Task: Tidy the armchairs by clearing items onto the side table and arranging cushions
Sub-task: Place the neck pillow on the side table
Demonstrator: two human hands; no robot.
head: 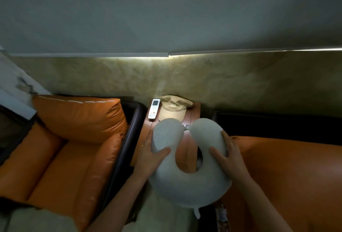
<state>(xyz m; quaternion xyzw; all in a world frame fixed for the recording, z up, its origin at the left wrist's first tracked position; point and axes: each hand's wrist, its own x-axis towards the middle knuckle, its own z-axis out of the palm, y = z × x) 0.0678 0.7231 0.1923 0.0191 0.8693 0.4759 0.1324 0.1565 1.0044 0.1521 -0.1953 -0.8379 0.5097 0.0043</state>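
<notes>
Two hands, left hand [150,155] and right hand [228,153], grip a grey U-shaped neck pillow [187,181] above the side table [194,113], fingers wrapped round each arm; remote control [154,108] and cap [173,109] lie behind.

The neck pillow [187,180] is held between the left hand [151,156] and the right hand [226,155], its open ends pointing away from the person. Under and beyond both hands lies the worktop [194,115]. On it, beyond the hands, a remote control [154,109] lies just left of a cap [173,109], seemingly touching it. An armchair [61,154] stands left of the left hand, with a cushion [81,117] against its back. Another armchair [288,176] stands right of the right hand.
</notes>
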